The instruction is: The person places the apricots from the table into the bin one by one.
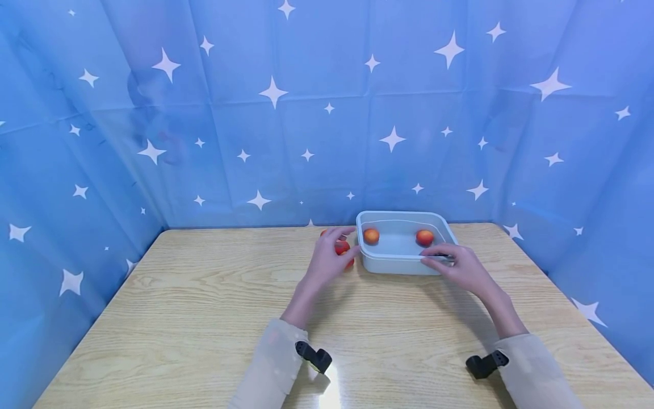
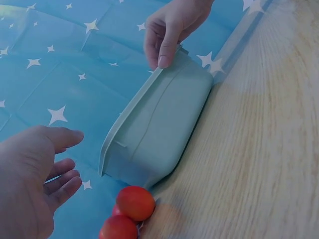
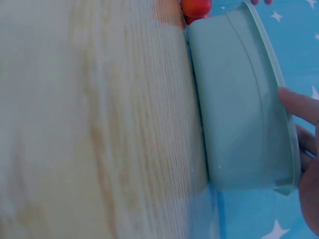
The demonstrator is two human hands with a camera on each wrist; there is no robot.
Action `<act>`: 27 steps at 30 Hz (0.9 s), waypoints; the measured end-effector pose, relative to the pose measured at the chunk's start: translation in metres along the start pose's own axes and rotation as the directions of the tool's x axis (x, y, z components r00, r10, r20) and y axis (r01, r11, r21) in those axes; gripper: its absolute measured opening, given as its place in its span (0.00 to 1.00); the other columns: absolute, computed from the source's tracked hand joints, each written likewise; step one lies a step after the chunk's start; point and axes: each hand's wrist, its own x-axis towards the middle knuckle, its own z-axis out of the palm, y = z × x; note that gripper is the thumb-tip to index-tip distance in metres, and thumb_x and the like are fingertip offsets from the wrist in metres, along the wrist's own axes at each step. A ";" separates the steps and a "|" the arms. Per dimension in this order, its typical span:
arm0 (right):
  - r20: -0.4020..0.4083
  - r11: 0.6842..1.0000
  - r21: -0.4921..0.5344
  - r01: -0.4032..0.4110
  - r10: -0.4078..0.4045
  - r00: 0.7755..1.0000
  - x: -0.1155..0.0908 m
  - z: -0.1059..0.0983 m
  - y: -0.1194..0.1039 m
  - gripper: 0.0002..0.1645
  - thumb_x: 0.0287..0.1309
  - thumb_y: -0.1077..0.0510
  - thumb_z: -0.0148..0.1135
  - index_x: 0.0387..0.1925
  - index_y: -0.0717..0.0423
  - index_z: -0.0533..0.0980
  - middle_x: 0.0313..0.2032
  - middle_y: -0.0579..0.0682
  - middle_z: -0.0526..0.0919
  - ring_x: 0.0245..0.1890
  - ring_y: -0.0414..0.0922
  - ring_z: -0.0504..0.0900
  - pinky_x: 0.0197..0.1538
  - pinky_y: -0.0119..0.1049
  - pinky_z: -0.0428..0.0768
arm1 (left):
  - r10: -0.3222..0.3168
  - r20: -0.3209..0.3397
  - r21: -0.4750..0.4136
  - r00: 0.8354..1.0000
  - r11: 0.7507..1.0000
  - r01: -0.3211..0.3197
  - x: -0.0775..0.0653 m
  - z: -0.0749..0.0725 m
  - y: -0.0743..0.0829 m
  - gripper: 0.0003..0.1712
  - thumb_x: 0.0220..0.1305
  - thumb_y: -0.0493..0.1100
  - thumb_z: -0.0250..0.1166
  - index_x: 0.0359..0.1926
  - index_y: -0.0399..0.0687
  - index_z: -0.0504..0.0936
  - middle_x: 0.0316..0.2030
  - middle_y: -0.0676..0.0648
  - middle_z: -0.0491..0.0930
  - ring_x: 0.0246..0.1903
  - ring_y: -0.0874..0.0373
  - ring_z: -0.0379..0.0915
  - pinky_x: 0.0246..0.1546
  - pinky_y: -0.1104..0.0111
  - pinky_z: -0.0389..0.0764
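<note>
A light blue-green plastic box [image 1: 398, 265] stands near the table's back edge. Inside it lie two round red-orange fruits, one at the left [image 1: 371, 236] and one at the right [image 1: 424, 237]. My right hand [image 1: 462, 270] pinches the box's front rim near the right corner, thumb outside and fingers over the inner side, as the right wrist view of the box wall [image 3: 239, 99] shows. My left hand [image 1: 327, 258] hovers by the box's left end with fingers apart, holding nothing. Several similar fruits [image 2: 135, 203] sit on the table beside that end, partly hidden behind the left hand in the head view.
The wood-grain table [image 1: 204, 318] extends in front and to both sides of the box. A blue curtain [image 1: 327, 170] with white stars hangs behind and along both sides. Each sleeve carries a small black wrist camera [image 1: 314, 357].
</note>
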 end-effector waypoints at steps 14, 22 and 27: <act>0.001 1.000 -0.003 0.004 -0.004 1.000 0.000 -0.001 -0.002 0.10 0.62 0.57 0.71 0.45 0.50 0.86 0.41 0.46 0.87 0.39 0.37 0.79 0.43 0.25 0.76 | -0.035 -0.018 -0.029 0.999 0.999 0.035 0.003 -0.011 -0.009 0.25 0.64 0.36 0.70 0.61 0.39 0.79 0.55 0.40 0.76 0.53 0.38 0.74 0.56 0.48 0.79; -0.008 1.000 -0.008 0.010 -0.010 1.000 0.001 -0.001 -0.002 0.09 0.62 0.57 0.71 0.44 0.50 0.86 0.40 0.46 0.88 0.38 0.37 0.79 0.41 0.27 0.75 | -0.065 -0.012 -0.053 0.998 0.996 0.065 0.002 -0.014 -0.017 0.25 0.64 0.37 0.70 0.62 0.42 0.79 0.54 0.41 0.77 0.52 0.37 0.74 0.55 0.49 0.79; -0.003 1.000 0.001 0.006 -0.006 1.000 0.000 -0.001 -0.002 0.09 0.62 0.57 0.71 0.44 0.50 0.86 0.41 0.46 0.88 0.39 0.36 0.79 0.42 0.26 0.75 | -0.097 -0.004 -0.061 0.995 0.994 0.096 0.000 -0.018 -0.020 0.26 0.65 0.38 0.70 0.64 0.44 0.78 0.57 0.42 0.76 0.55 0.37 0.73 0.57 0.50 0.78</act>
